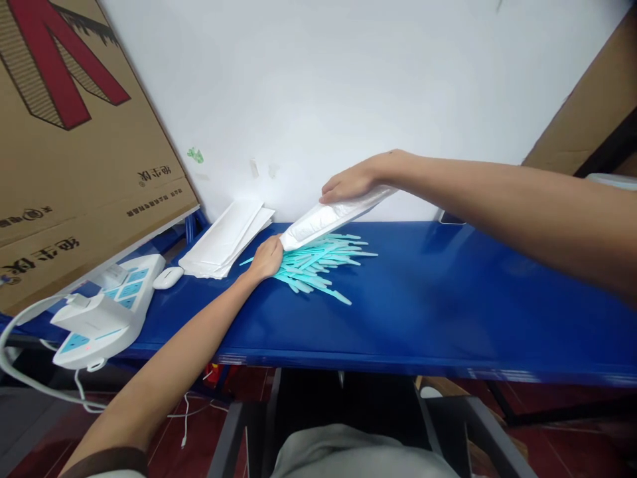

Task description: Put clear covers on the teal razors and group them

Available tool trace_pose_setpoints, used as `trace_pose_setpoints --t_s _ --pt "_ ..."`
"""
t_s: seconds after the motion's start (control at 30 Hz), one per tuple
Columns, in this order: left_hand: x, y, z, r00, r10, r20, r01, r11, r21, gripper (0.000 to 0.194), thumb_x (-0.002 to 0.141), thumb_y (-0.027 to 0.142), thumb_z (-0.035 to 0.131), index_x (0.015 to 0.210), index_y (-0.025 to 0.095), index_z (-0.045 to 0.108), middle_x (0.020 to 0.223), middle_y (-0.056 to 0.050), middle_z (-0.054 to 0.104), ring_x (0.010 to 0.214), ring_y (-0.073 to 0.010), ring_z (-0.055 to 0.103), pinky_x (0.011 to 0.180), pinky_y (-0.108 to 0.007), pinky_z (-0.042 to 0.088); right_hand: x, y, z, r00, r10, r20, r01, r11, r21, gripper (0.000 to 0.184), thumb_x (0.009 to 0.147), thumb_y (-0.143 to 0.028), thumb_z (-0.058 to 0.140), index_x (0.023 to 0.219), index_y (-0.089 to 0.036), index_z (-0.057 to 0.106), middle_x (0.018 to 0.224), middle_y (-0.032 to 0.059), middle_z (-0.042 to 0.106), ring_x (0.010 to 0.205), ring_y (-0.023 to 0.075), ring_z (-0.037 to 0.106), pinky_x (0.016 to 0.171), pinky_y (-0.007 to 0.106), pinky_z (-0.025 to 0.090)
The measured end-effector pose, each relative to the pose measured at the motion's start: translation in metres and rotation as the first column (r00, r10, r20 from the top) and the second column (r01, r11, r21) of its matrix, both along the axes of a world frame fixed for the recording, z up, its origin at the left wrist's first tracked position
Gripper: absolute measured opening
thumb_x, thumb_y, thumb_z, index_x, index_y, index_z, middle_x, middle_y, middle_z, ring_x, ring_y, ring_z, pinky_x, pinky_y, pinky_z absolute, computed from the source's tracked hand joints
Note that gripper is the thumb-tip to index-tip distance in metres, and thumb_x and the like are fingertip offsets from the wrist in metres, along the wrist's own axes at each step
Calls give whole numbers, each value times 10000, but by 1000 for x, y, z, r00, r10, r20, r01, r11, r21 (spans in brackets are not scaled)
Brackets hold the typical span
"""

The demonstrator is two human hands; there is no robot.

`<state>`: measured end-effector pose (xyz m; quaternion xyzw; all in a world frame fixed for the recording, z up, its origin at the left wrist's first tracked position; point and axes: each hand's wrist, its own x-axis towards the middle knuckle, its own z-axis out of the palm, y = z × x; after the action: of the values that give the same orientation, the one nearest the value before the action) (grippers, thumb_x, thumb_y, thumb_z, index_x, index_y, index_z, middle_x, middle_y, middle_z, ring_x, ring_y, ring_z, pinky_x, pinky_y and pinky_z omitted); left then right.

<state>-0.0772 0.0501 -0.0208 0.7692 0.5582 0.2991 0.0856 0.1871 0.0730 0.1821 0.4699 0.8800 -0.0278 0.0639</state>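
Note:
A long white plastic bag [318,222] slants over the table, its lower end at the left and its upper end at the right. My left hand [269,257] is closed on the lower end, beside the pile. Over the upper part, my right hand [351,180] grips the bag from above, fingers bent round its edge; the thumb is hidden. Beneath the bag lies a loose heap of slim teal plastic sticks [318,265] with paler, wider ends, shaped like eyebrow razors. Left of them rests a stack of flat white bags [226,239].
A white power strip [134,299] with a plugged-in charger [94,315] sits at the blue table's [423,312] left end, near a small white case [168,277]. A large cardboard box [89,172] stands behind them. A phone [452,218] lies by the wall.

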Motion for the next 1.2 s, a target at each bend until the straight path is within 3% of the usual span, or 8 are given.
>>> trace_pose_setpoints --t_s 0.1,0.17,0.27,0.43,0.57,0.87,1.03,1.2 --pt "1 0 0 1000 -1 -17 1 1000 -9 521 1028 382 235 1300 187 635 1376 -108 640 1316 -277 556 1131 -417 404 3 -9 -4 997 -61 56 63 997 -32 698 787 -832 501 1182 -294 707 1236 111 679 1095 421 640 879 610 497" --pt "2 0 -1 1000 2 -29 -2 1000 -17 512 1021 418 293 1332 189 630 1404 -105 623 1335 -283 540 1147 -437 387 4 -15 -8 989 -81 123 92 992 -89 718 701 -830 617 1164 -288 705 1213 111 686 1051 414 651 835 587 511" --pt "2 1 -2 999 4 -46 -5 1000 -25 500 1010 429 346 1343 196 636 1410 -100 620 1334 -284 539 1152 -446 383 9 -19 -12 983 -46 179 81 978 -190 639 583 -643 830 1103 -293 705 1112 71 713 982 373 664 797 526 525" --pt "1 2 -3 998 14 -59 -15 1000 -25 493 1009 443 369 1353 212 637 1413 -91 617 1331 -281 543 1154 -437 387 32 -16 -9 973 -164 161 197 956 -216 437 661 -481 819 1036 -279 722 1025 60 715 953 346 660 819 506 496" --pt "2 1 -2 998 23 -61 -24 1000 -11 483 1008 437 382 1347 207 637 1416 -97 612 1328 -287 546 1154 -443 386 60 -11 -2 955 -212 208 258 940 -225 465 745 -482 766 1134 -232 726 1093 88 709 991 318 638 813 458 455" --pt "5 -4 2 998 46 -51 -45 999 29 574 1010 420 385 1516 153 427 1383 -134 627 1291 -306 573 1117 -465 415 98 -4 -9 977 -154 148 187 952 -243 547 771 -547 698 1226 -242 694 1178 126 702 972 307 653 777 435 476" --pt "7 -1 1 997 41 -65 -38 998 48 487 1015 419 366 1341 156 613 1333 -128 649 1267 -289 581 1121 -433 415 80 -7 -21 997 -56 60 70 965 -254 465 778 -557 646 1160 -296 694 1176 63 707 1007 314 661 861 462 522" --pt "7 -1 2 998 34 -60 -28 996 87 441 1005 397 386 1274 182 661 1299 -103 674 1235 -275 600 1096 -413 437 65 -10 -27 998 32 46 -22 978 -210 511 794 -589 606 1176 -259 685 1207 74 697 1044 312 659 881 454 533"
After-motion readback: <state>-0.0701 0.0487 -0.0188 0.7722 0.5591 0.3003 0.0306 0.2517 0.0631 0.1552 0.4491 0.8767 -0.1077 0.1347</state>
